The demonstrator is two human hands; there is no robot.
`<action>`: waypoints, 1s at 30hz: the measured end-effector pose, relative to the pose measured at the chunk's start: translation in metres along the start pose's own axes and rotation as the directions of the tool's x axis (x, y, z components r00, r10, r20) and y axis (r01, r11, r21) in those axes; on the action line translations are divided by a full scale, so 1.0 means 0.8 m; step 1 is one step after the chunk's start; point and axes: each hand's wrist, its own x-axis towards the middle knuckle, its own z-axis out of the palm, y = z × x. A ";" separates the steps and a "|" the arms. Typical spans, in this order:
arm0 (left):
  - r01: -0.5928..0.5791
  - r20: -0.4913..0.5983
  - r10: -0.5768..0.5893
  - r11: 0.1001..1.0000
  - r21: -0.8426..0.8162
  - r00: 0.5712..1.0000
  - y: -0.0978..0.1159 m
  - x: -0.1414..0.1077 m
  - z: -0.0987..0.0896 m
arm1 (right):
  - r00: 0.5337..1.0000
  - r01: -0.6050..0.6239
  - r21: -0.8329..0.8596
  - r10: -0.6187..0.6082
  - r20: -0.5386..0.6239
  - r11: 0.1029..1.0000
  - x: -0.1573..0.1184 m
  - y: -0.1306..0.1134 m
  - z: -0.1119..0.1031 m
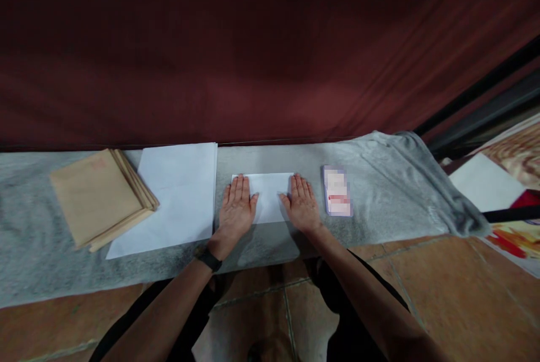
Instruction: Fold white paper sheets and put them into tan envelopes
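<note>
- A dark red fabric curtain (270, 64) filled the far side.
- A floor of orange-brown stone-like tiles (426, 272) showed on the near side.
- A long grey plush cloth (392, 193) covered the narrow work surface between them.
- A pile of large white paper sheets (181, 188) lay left of centre, its edges slightly uneven.
- A stack of square-cornered brown paper envelopes (97, 199) sat further left, its right corner overlapping the sheets.
- A small white paper rectangle (270, 199) lay flat at the centre, between and partly under the palms; its layers could not be counted.
- The left hand (237, 206) and the right hand (302, 206) lay palm down on its left and right ends, fingers straight and nearly together, thumbs spread inward, gripping nothing. Flattening it well seemed to call for even pressure from both palms, edges kept square, and care that the soft cloth beneath did not ruck.
- A pale, lilac-edged phone-like slab (337, 192), its face pixelated, lay just right of the right hand.
</note>
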 end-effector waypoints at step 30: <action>-0.285 0.106 0.283 0.958 0.002 0.953 0.048 -0.042 -0.015 | 0.977 0.211 0.000 -0.211 0.025 0.977 -0.040 0.004 -0.008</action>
